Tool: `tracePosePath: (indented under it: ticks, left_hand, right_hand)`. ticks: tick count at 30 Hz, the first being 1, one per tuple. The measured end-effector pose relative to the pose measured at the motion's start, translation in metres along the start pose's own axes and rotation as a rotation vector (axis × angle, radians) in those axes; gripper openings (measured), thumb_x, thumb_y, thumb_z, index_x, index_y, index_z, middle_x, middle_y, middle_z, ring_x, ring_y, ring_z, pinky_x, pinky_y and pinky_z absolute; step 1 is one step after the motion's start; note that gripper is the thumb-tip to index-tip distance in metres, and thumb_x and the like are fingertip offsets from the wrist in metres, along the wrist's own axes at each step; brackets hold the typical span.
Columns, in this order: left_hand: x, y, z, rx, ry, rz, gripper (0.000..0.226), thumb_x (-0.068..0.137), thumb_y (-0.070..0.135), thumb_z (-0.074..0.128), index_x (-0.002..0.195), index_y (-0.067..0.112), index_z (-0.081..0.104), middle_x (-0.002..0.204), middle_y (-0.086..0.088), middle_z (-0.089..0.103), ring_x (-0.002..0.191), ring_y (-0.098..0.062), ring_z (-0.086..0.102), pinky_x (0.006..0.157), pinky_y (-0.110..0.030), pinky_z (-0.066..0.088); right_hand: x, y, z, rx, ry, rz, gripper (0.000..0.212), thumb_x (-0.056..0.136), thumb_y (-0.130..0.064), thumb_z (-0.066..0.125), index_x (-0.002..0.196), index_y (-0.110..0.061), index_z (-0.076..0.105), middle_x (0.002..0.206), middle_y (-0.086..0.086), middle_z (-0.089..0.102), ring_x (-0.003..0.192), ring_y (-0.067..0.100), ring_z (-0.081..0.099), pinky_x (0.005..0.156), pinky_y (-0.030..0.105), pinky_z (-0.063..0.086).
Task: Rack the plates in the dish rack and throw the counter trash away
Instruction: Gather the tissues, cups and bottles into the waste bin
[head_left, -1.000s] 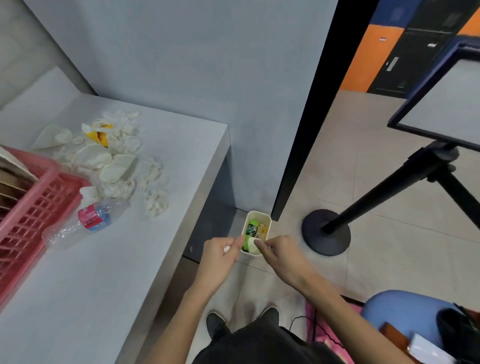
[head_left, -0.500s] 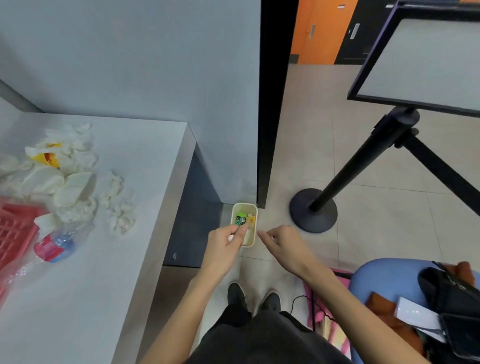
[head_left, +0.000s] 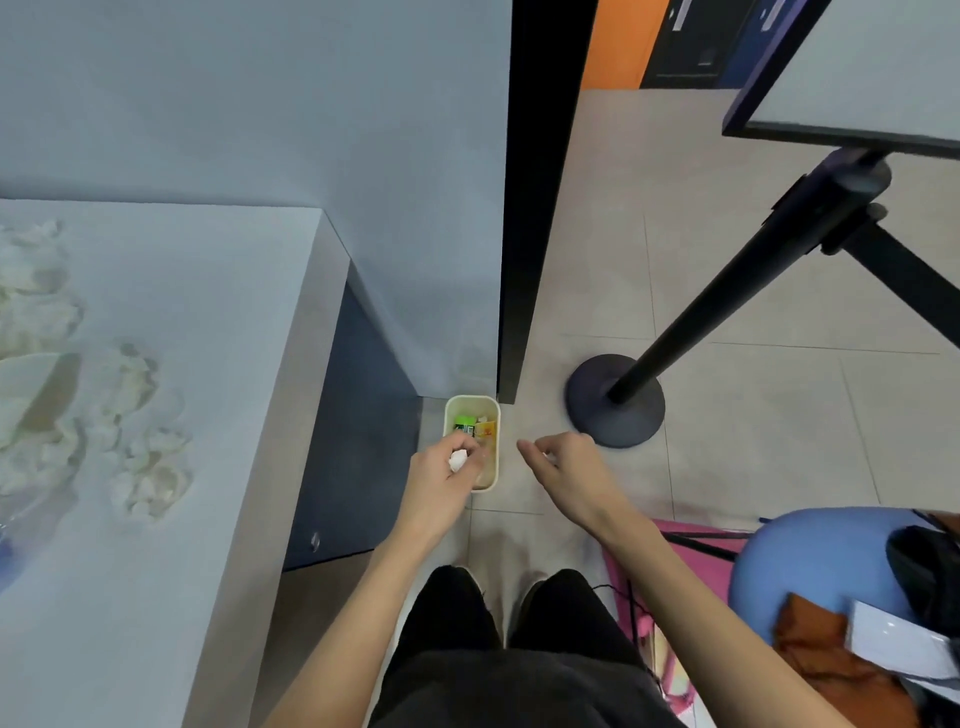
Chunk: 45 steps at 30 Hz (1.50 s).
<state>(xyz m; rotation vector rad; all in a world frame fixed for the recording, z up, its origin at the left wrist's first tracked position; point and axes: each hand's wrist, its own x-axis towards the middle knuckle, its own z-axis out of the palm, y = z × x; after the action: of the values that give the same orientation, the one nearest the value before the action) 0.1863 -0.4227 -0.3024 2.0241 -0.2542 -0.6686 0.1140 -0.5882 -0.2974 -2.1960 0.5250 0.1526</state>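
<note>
1. Head view looks down past my legs at the small cream plastic waste bin (head_left: 448, 415). It stands on the floor tiles in the wall corner, just beside the end of the pale grey counter (head_left: 208, 338).
2. My left hand (head_left: 441, 480) hovers over the near end of the bin, its fingers curled round a crumpled white tissue wad (head_left: 458, 460).
3. My right hand (head_left: 566, 467) hangs to the right of the bin, above bare tile, with its fingers loosely curled. A pale speck shows near them, and I cannot tell whether the hand holds anything.
4. A green wrapper (head_left: 464, 422) and an orange-yellow packet (head_left: 486, 430) lie at the far end of the bin.
5. I judge the step in hand to be dropping the wad. The opening is narrow and my hand sits towards its near left rim. I should bring the wad over the middle and low before I loosen my fingers, because light paper drifts.
6. If my right hand does carry a scrap, it should cross over the opening first. Letting go where it hangs would drop the scrap on the floor.
7. More loose crumpled white tissues (head_left: 150, 467) lie on the counter, well apart from the bin, so I judge the trash part far from done. The plates and the dish rack are out of view.
</note>
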Motion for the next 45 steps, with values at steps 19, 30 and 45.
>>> tracePosePath:
  ticks: [19, 30, 45]
  left_hand:
    - [0.228, -0.305, 0.118, 0.138, 0.070, -0.025, 0.014, 0.092, 0.019, 0.064, 0.081, 0.027, 0.063, 0.079, 0.015, 0.065, 0.069, -0.011, 0.061, 0.069, -0.032, 0.049]
    - [0.355, -0.398, 0.161, 0.526, -0.202, 0.135, 0.022, 0.082, 0.009, 0.065, 0.097, 0.023, 0.057, 0.099, -0.002, 0.061, 0.091, -0.022, 0.058, 0.069, -0.030, 0.042]
    - [0.406, -0.420, 0.153, 0.428, -0.134, 0.169, 0.042, 0.085, 0.000, 0.067, 0.123, 0.017, 0.063, 0.113, 0.000, 0.065, 0.086, -0.009, 0.064, 0.078, -0.012, 0.051]
  right_hand:
    - [0.216, 0.251, 0.232, -0.035, -0.003, -0.081, 0.009, 0.092, -0.022, 0.056, 0.087, -0.016, 0.059, 0.092, 0.007, 0.066, 0.084, 0.025, 0.058, 0.073, 0.035, 0.045]
    - [0.324, 0.321, 0.310, 0.076, 0.080, -0.157, 0.006, 0.083, -0.015, 0.058, 0.081, -0.010, 0.059, 0.081, 0.007, 0.062, 0.076, 0.021, 0.054, 0.067, 0.033, 0.042]
    - [0.332, 0.351, 0.321, 0.024, 0.016, -0.185, 0.007, 0.086, -0.015, 0.057, 0.085, -0.016, 0.063, 0.084, 0.006, 0.067, 0.077, 0.020, 0.058, 0.068, 0.031, 0.042]
